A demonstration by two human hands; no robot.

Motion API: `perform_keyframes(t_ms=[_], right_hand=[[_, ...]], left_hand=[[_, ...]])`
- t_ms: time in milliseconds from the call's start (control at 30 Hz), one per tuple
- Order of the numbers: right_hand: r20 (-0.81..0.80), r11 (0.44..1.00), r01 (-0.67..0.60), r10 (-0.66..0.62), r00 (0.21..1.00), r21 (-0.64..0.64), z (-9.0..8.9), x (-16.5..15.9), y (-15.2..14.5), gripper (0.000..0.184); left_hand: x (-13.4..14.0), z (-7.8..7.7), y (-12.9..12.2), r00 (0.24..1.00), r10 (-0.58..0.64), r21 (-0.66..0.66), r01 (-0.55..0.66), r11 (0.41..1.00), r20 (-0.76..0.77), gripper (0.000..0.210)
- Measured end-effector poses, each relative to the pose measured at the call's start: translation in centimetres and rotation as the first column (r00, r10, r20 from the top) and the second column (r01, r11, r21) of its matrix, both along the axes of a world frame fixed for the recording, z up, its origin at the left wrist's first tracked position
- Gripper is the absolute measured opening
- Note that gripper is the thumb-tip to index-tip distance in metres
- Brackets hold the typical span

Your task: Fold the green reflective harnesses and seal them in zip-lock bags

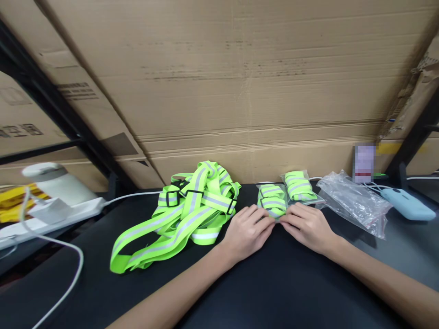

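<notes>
Both hands pinch the near edge of a small clear plastic bag that has a folded neon-green reflective strap inside. My left hand grips the left part of that edge, fingers closed. Close beside it, my right hand has its thumb and fingers pressed together on the right part. A second bagged strap lies just behind my right hand. Left of my left hand is a loose heap of neon-green reflective straps with black buckles and a grey stripe.
Clear plastic bags lie on the black table at right, near a light-blue device with a cord. A white power strip, a pale bottle and a white cable are at left. Cardboard stands behind.
</notes>
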State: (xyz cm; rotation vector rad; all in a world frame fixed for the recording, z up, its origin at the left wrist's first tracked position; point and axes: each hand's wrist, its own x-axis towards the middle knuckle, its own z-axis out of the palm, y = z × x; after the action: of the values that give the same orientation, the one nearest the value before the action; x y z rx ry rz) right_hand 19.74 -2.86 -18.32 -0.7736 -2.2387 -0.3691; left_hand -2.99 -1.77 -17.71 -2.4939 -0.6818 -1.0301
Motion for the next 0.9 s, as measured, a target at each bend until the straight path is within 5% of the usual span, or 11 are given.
perform_keyframes(t_ms=[700,900], right_hand=[[-0.024,0.995,-0.098,0.098,0.995,0.002,0.0,0.9,0.2,0.018],[-0.010,0.998,-0.039,0.039,0.999,-0.048,0.3,0.0,0.0,0.017]], left_hand=[[0.1,0.0,0.2,0.998,0.022,0.015,-0.021,1.000,-0.051,0.009],[-0.1,-0.1,0.1,0.997,0.013,0.056,-0.009,0.998,-0.076,0.014]])
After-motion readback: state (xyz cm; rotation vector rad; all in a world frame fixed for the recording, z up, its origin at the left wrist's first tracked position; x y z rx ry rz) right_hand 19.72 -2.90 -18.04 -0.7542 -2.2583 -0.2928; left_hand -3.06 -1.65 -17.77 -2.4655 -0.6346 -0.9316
